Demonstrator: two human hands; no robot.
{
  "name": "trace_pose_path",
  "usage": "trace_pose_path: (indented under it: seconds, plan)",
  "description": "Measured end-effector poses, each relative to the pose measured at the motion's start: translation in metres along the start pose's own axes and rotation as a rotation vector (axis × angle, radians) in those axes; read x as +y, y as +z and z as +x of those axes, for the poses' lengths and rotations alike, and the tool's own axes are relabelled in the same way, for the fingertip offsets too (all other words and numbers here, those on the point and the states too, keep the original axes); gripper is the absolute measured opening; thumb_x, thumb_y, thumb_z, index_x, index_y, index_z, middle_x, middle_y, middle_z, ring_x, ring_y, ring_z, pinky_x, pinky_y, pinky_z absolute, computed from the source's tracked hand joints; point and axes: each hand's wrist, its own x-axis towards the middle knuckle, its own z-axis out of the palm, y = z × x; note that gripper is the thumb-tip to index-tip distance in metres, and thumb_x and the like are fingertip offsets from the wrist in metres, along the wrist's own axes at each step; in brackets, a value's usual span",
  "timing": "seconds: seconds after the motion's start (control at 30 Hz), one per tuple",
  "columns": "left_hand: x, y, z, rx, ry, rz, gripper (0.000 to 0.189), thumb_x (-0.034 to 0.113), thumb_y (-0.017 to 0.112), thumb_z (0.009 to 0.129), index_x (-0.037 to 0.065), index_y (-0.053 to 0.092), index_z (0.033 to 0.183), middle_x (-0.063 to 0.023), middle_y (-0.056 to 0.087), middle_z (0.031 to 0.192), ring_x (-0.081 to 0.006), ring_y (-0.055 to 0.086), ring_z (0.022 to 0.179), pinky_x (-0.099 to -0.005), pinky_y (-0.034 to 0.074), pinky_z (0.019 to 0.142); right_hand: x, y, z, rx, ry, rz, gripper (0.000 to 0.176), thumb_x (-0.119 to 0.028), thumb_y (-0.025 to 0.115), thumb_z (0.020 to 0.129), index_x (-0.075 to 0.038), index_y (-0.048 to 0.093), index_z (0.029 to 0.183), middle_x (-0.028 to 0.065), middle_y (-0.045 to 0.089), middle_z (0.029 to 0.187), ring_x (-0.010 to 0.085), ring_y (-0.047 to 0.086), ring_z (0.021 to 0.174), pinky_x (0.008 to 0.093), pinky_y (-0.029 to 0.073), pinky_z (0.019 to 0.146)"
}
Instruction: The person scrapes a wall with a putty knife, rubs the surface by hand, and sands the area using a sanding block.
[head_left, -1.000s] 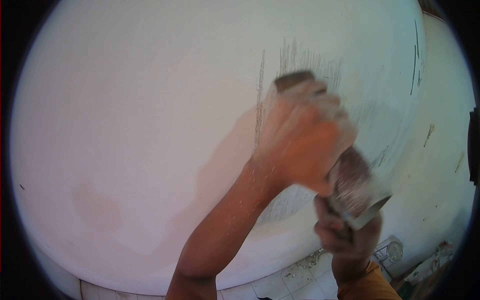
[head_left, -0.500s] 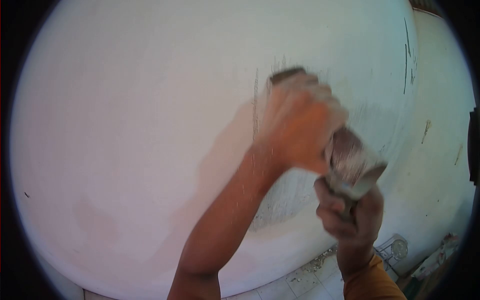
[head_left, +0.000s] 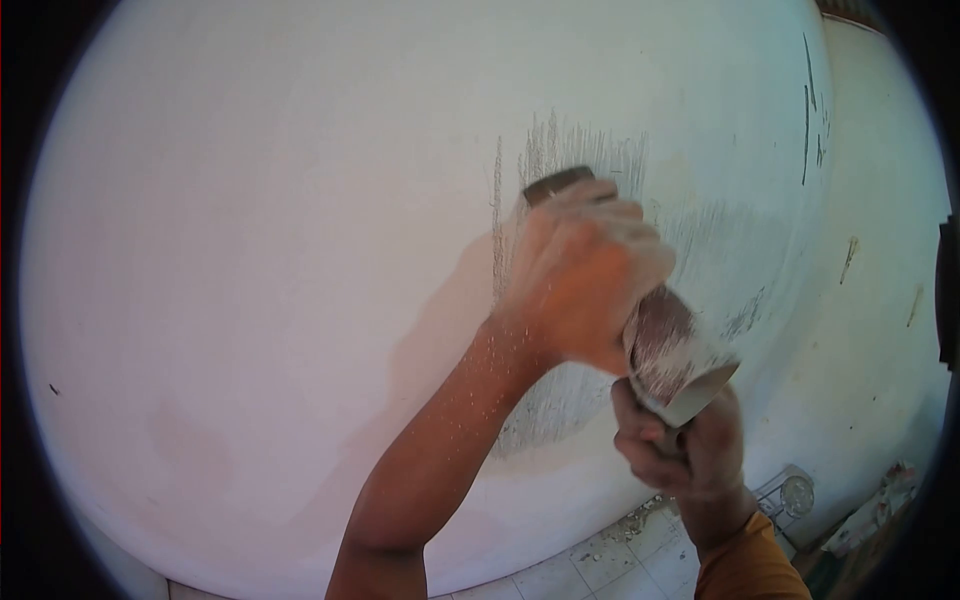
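The scraper (head_left: 668, 350) lies slanted against the wall (head_left: 250, 250), across the grey scratched patch (head_left: 580, 150), its top edge just under the patch's upper streaks. The left hand (head_left: 585, 280) covers its upper half, fingers curled over it and pressing it to the patch. The right hand (head_left: 680, 445) is below the patch, fingers closed tight round the handle. Both are dusted white. Well below the patch, chips (head_left: 635, 520) lie on the tiled floor (head_left: 590, 570).

Likely risks: if the scraper tips onto one corner it would gouge the patch rather than shave it. The dust could let the left hand slide off the blade, skinning the knuckles on the wall. Uneven pressure between the hands would leave ridges at the patch's edge.
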Motion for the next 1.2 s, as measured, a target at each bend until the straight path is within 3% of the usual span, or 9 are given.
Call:
trace_pose_path:
  seconds: [0.13,0.27,0.4,0.6,0.7,0.8,0.93,1.1,1.2]
  plan:
    - [-0.005,-0.017,0.024,-0.069,-0.123,-0.029,0.029,0.029,0.066,0.041,0.010,0.051,0.057,-0.0073,0.051,0.059,-0.0268,0.056,0.069,-0.0386,0.045,0.077,-0.017,-0.015,0.017,-0.206,0.076,0.204,0.031,-0.011,0.041,0.086,0.005,0.051,0.110,0.0059,0.049,0.064,0.0075,0.035,0.034,0.0212,0.028,0.027]
    - [0.031,0.003,-0.034,-0.047,-0.152,-0.080,0.042,0.047,0.056,0.054,0.007,0.045,0.060,-0.0058,0.043,0.057,-0.0266,0.042,0.053,-0.0354,0.034,0.054,0.025,-0.018,-0.011,-0.153,0.132,0.083,0.040,-0.011,0.040,0.086,0.005,0.045,0.122,0.0074,0.055,0.070,0.0069,0.039,0.037,0.0208,0.031,0.030]
    - [0.017,-0.020,-0.001,-0.045,-0.098,-0.036,0.028,0.034,0.065,0.043,0.013,0.050,0.056,-0.0033,0.051,0.059,-0.0208,0.056,0.065,-0.0353,0.045,0.080,-0.011,0.005,-0.009,-0.086,0.029,0.005,0.041,-0.013,0.041,0.086,0.007,0.045,0.121,0.0079,0.055,0.071,0.0061,0.039,0.038,0.0197,0.030,0.031]
    - [0.028,-0.003,-0.035,-0.148,-0.175,-0.078,0.028,0.030,0.066,0.041,0.012,0.052,0.057,-0.0039,0.053,0.061,-0.0224,0.056,0.068,-0.0369,0.044,0.082,0.035,-0.020,-0.005,-0.097,0.059,0.088,0.047,-0.009,0.039,0.078,0.010,0.043,0.121,0.0120,0.057,0.073,0.0076,0.045,0.038,0.0203,0.034,0.029]
    - [0.004,-0.010,-0.005,-0.016,0.001,0.007,0.040,0.046,0.056,0.049,0.010,0.041,0.056,-0.0046,0.038,0.055,-0.0236,0.045,0.055,-0.0336,0.037,0.057,0.022,-0.019,0.001,-0.040,0.052,0.049,0.047,-0.007,0.039,0.078,0.009,0.043,0.122,0.0125,0.057,0.075,0.0083,0.045,0.038,0.0204,0.033,0.029]
    - [0.015,-0.003,-0.024,0.031,0.002,-0.032,0.039,0.045,0.056,0.049,0.010,0.041,0.056,-0.0047,0.038,0.055,-0.0234,0.044,0.054,-0.0331,0.038,0.057,0.034,-0.022,-0.005,-0.197,0.094,0.316,0.046,-0.005,0.040,0.079,0.008,0.043,0.123,0.0137,0.058,0.076,0.0088,0.043,0.036,0.0205,0.030,0.027]
    - [0.022,-0.004,-0.029,0.026,-0.032,-0.112,0.039,0.046,0.052,0.052,0.009,0.041,0.057,-0.0050,0.036,0.057,-0.0247,0.043,0.055,-0.0357,0.036,0.055,0.027,-0.006,-0.010,-0.135,0.057,0.174,0.047,-0.004,0.041,0.078,0.007,0.043,0.123,0.0148,0.058,0.077,0.0087,0.038,0.032,0.0212,0.027,0.025]
    - [0.028,-0.004,-0.039,-0.114,-0.085,-0.064,0.033,0.037,0.063,0.043,0.012,0.046,0.057,-0.0031,0.048,0.062,-0.0214,0.052,0.067,-0.0354,0.044,0.075,0.041,-0.007,-0.014,-0.067,0.024,0.070,0.019,-0.013,0.041,0.085,0.005,0.047,0.090,0.0081,0.041,0.054,0.0087,0.029,0.029,0.0241,0.017,0.024]
    - [0.039,-0.004,-0.051,-0.088,-0.111,-0.198,0.032,0.035,0.063,0.043,0.011,0.046,0.057,-0.0025,0.047,0.060,-0.0214,0.051,0.066,-0.0343,0.044,0.074,0.052,0.005,-0.023,0.045,-0.021,0.016,0.023,-0.009,0.041,0.081,0.007,0.047,0.097,0.0071,0.043,0.052,0.0088,0.031,0.028,0.0232,0.020,0.024]
